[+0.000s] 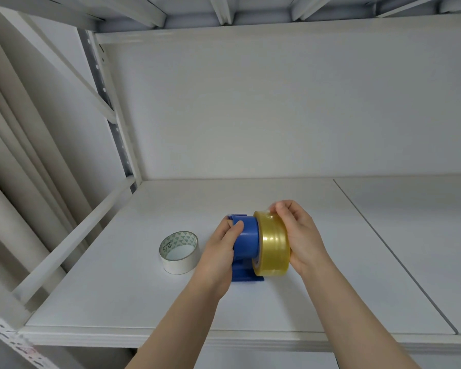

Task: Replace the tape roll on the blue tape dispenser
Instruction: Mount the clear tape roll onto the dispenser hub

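Single wide-angle view, worn at head height, facing forward and slightly down into a white shelf point(250, 302) bay. Close enough for both forearms to enter from 5 and 6 o'clock and meet just below centre, left hand point(220, 251) and right hand point(301, 235) well within reach. Shelf back wall filling the upper centre, underside of the next shelf across 12 o'clock, upright post point(109, 115) leaning along 10 o'clock, lines bowed by lens distortion. No second view to share the scene.
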